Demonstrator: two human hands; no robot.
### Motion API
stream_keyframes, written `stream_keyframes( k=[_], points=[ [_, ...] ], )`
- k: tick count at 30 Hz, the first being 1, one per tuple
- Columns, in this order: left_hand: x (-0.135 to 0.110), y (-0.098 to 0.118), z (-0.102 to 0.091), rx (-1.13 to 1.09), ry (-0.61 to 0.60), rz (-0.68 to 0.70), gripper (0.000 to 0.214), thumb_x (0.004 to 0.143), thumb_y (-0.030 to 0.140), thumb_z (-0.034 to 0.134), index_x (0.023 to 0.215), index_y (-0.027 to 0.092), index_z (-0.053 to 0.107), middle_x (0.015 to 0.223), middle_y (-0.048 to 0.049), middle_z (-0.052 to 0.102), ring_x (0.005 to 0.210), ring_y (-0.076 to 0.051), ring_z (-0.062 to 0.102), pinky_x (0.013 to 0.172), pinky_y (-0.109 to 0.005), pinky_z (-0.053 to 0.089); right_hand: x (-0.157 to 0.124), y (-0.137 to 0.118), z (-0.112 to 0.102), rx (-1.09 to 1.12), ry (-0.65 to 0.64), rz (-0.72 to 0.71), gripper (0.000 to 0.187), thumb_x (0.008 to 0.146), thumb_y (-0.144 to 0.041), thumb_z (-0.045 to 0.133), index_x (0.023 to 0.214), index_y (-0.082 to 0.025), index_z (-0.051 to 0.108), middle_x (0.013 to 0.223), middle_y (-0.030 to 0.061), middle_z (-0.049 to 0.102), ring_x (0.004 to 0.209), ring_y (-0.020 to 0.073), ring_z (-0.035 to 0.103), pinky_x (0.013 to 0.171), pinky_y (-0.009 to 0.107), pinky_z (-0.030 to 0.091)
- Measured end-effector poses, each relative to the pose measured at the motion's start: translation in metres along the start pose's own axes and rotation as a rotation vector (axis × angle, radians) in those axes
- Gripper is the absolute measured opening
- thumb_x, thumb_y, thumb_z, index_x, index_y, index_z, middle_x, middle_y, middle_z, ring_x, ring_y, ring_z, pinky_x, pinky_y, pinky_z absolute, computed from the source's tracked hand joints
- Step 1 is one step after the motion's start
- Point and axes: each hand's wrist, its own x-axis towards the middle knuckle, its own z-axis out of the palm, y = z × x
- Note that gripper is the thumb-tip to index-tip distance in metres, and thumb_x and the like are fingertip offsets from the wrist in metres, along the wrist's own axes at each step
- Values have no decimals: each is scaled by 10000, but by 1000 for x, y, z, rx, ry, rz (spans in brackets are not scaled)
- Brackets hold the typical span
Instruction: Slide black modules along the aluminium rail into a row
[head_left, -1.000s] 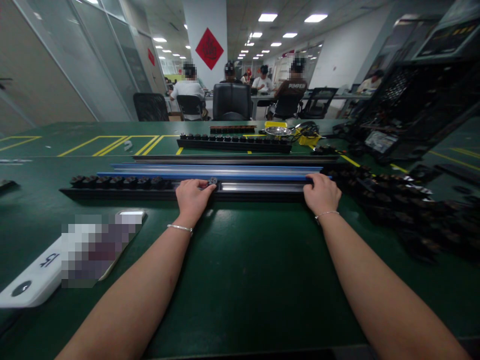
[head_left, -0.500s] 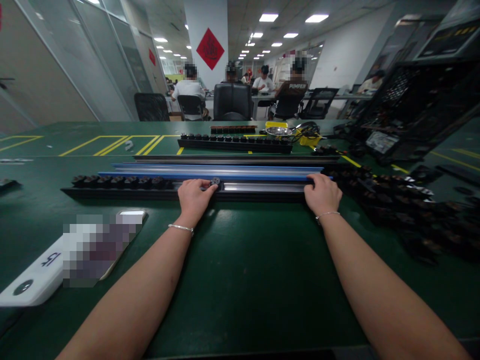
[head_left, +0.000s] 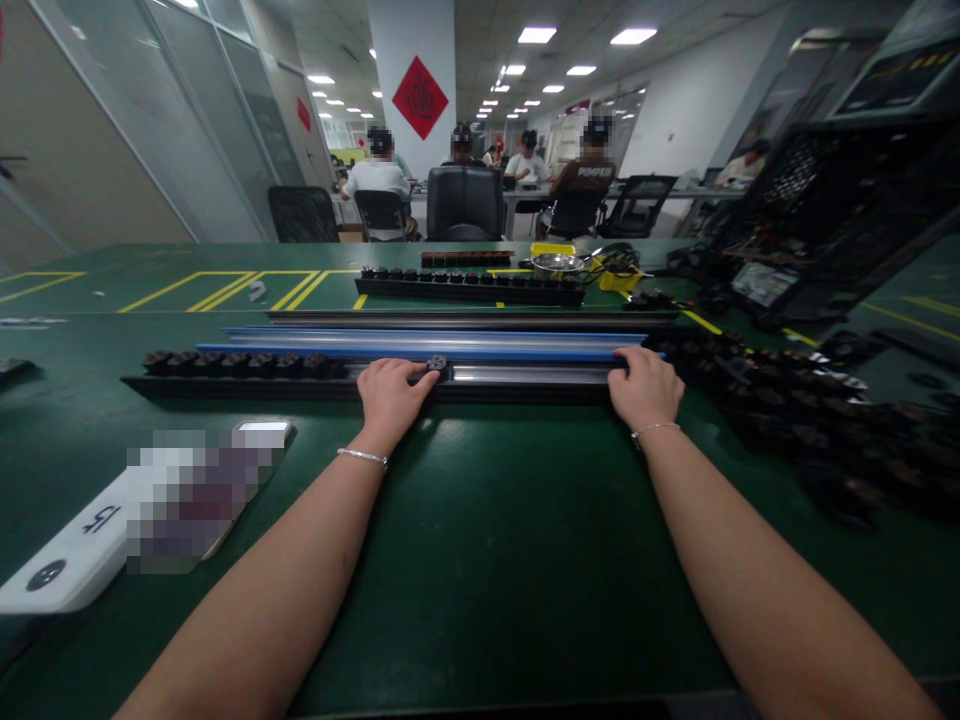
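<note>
A long black rail (head_left: 525, 385) lies across the green table (head_left: 480, 540) in front of me, with a row of small black parts (head_left: 247, 363) seated along its left stretch. My left hand (head_left: 390, 395) is closed near the rail's middle, its fingertips pinching a small black part (head_left: 436, 364) on the rail. My right hand (head_left: 643, 387) is closed over the rail's right end. Just behind this rail lie silver rails with blue edges (head_left: 450, 345).
A pile of loose black parts (head_left: 810, 400) spreads at the right. Another filled black rail (head_left: 469, 285), a metal bowl (head_left: 556, 263) and a yellow box sit farther back. A white device (head_left: 75, 550) lies at front left. A black crate (head_left: 847, 210) stands back right. People sit at far desks.
My left hand has slid the small black part slightly to the right along the rail. My right hand has stayed on the rail's right end.
</note>
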Motion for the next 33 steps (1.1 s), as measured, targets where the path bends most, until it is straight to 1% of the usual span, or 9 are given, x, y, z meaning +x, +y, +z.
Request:
stream_keyframes(
  k=[7,19,28,33],
  points=[
    [0,-1,2,-1,19,17,303,818,490,529,886,264,719,988,-35,718,1055,-250,556,942,-398,333,0,0,-1,-12,-16,2,399,785,-233,411,1112,-233,639,1200,78,599,1038,283,499,876,442,372],
    [-1,1,0,-20,-9,26,298,836,486,500,910,307,726,1014,-12,717,1095,-250,539,974,-446,287,1,-1,-2,-30,-29,3,399,792,-239,416,1122,-223,639,1218,78,603,1059,287,506,886,442,377],
    [-1,5,-4,-16,-46,3,292,864,405,452,871,324,732,1025,22,722,1105,-227,535,1024,-462,257,0,-1,-1,-35,-11,5,395,797,-248,410,1111,-220,647,1220,72,609,1057,277,517,874,426,379],
    [-1,6,-5,-3,-80,-8,312,869,382,431,918,316,732,1009,-5,725,1098,-226,549,1048,-483,237,0,-1,-2,-34,-25,7,398,795,-243,414,1118,-220,645,1223,77,606,1060,282,513,880,438,382]
  ],
)
